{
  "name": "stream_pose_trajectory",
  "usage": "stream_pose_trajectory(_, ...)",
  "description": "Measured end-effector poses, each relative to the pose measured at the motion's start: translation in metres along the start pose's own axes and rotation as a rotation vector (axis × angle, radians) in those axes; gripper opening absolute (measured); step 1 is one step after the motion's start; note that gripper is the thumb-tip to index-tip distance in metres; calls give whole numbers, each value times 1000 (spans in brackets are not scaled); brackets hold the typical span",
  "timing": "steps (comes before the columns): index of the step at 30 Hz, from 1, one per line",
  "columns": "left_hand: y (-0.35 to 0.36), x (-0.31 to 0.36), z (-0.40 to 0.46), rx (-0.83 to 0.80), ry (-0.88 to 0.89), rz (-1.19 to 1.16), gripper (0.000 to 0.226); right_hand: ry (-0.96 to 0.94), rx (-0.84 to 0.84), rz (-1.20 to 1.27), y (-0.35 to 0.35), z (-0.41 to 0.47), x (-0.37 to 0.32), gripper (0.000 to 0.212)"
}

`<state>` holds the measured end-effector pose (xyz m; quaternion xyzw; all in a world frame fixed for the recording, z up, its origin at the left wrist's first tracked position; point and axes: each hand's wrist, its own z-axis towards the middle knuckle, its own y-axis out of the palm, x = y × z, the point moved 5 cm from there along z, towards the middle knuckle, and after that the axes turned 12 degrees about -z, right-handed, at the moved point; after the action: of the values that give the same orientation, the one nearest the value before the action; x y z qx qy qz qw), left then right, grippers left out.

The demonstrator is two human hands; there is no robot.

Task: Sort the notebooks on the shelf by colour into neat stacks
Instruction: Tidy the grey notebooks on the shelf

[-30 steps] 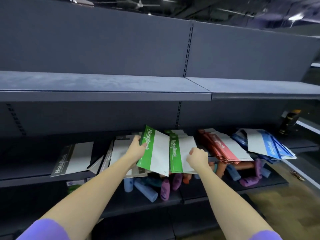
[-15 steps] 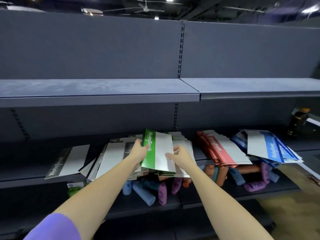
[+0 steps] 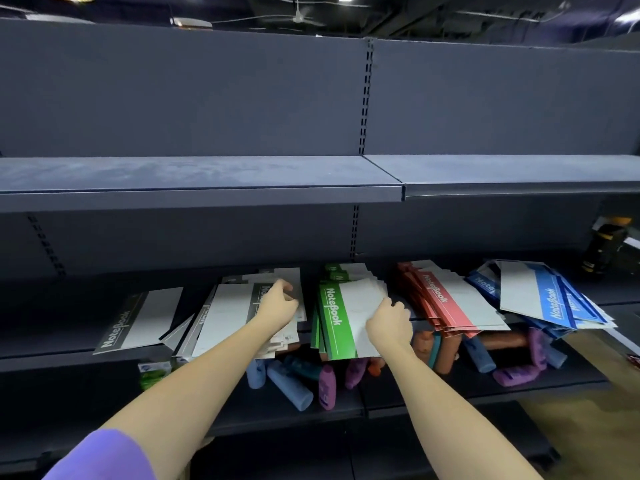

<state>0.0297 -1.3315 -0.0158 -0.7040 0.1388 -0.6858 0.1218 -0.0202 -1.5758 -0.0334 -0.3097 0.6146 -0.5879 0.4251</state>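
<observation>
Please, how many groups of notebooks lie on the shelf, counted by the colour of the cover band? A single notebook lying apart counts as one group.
Black: 2, the lone black notebook and the black pile
Green: 1, the green pile
Red: 1, the red pile
Blue: 1, the blue pile
Total: 5 groups

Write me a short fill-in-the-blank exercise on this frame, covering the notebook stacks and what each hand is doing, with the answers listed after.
1. The right hand rests on the stack of ____ notebooks.
2. The left hand is on the pile of ____ notebooks.
3. The blue notebooks lie to the right of the ____ notebooks.
4. Bottles lie on the shelf ____ the one holding the notebooks.

Missing words: green; black; red; below
</observation>
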Motion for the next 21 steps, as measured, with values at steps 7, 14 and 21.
stream_pose_trajectory(7, -31, -11, -1, -10, 113, 191, 23, -187, 88, -59, -1, 0, -42, 34)
stream_pose_trajectory(14, -91, -33, -4, 15, 119, 302, 30, -507, -30, 215, 8, -34, -143, 32)
stream_pose_trajectory(21, -187, -75, -10, 47, 88, 392, 35, -663, -84, 243, 23, -91, -254, 33)
